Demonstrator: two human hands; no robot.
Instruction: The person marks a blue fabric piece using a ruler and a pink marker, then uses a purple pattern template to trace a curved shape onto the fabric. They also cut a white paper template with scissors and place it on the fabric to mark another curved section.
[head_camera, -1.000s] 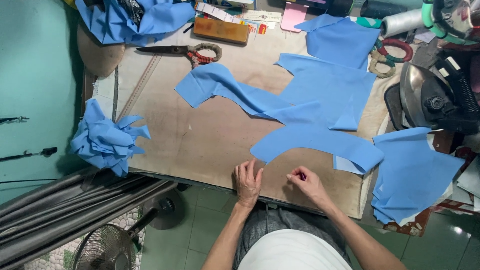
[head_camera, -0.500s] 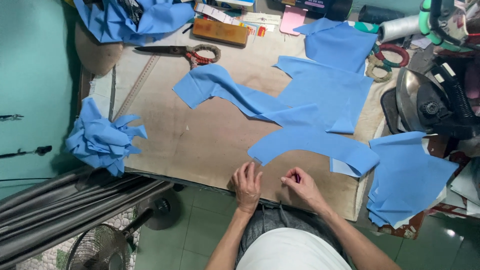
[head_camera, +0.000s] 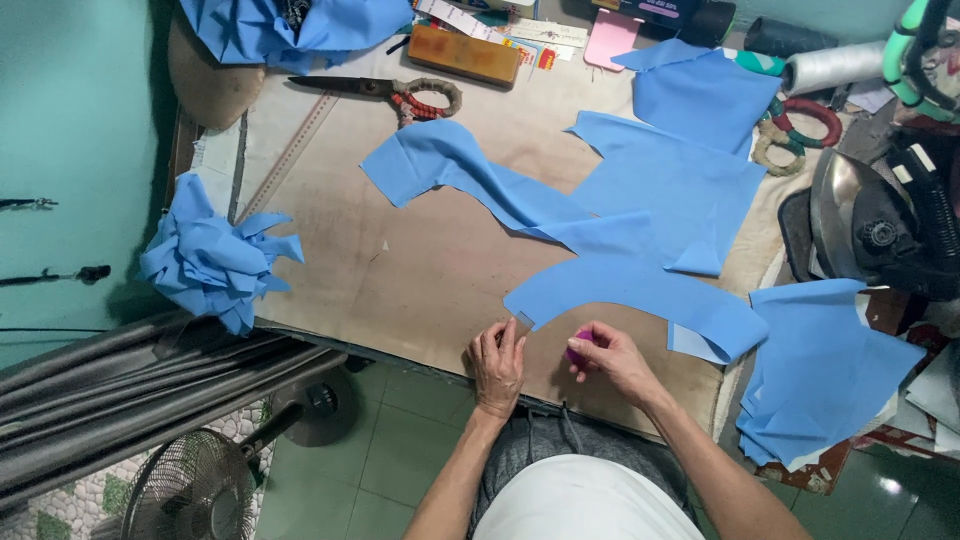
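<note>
My left hand (head_camera: 497, 362) lies flat with its fingers on the brown table (head_camera: 400, 270), its fingertips at the left tip of a curved blue fabric piece (head_camera: 640, 290). To its right, my right hand (head_camera: 615, 362) pinches a small magenta piece, like tailor's chalk (head_camera: 579, 346), just below that fabric's lower edge. A long blue cut piece (head_camera: 450, 165) and a larger blue panel (head_camera: 680, 180) lie further back on the table.
Scissors (head_camera: 400, 92), a long ruler (head_camera: 290, 155) and a brown block (head_camera: 465, 52) lie at the back. Crumpled blue scraps (head_camera: 215, 262) hang off the left edge. An iron (head_camera: 880, 225) and stacked blue pieces (head_camera: 820, 370) are on the right. A floor fan (head_camera: 190, 490) stands below left.
Both hands stay at the table's front edge. My right hand has turned a little, so the magenta piece shows more clearly. The fabric pieces have not moved.
</note>
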